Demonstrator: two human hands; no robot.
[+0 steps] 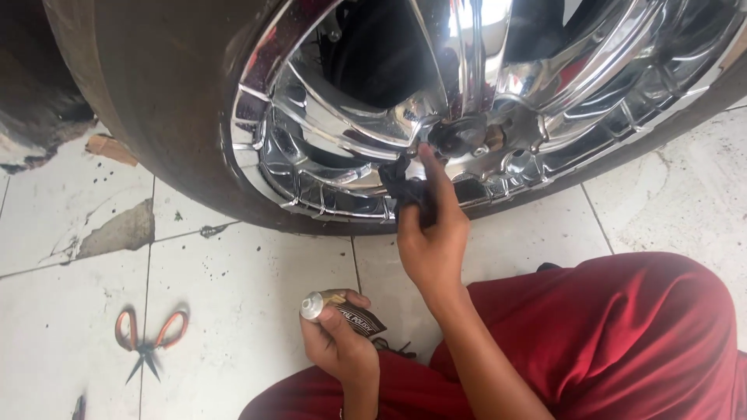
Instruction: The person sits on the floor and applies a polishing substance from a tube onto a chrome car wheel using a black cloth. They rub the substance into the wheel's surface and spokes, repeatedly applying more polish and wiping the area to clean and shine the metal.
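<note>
A chrome wheel in a dark tyre fills the top of the head view. My right hand is raised to the wheel's hub and pinches a small dark cloth against the chrome near the centre cap. My left hand rests lower, near my lap, closed around a squeezed metal tube with a silver neck and a dark label. My legs in red trousers lie at the lower right.
Orange-handled scissors lie open on the white tiled floor at the lower left. A cracked, broken tile patch and a scrap of cardboard sit left of the tyre.
</note>
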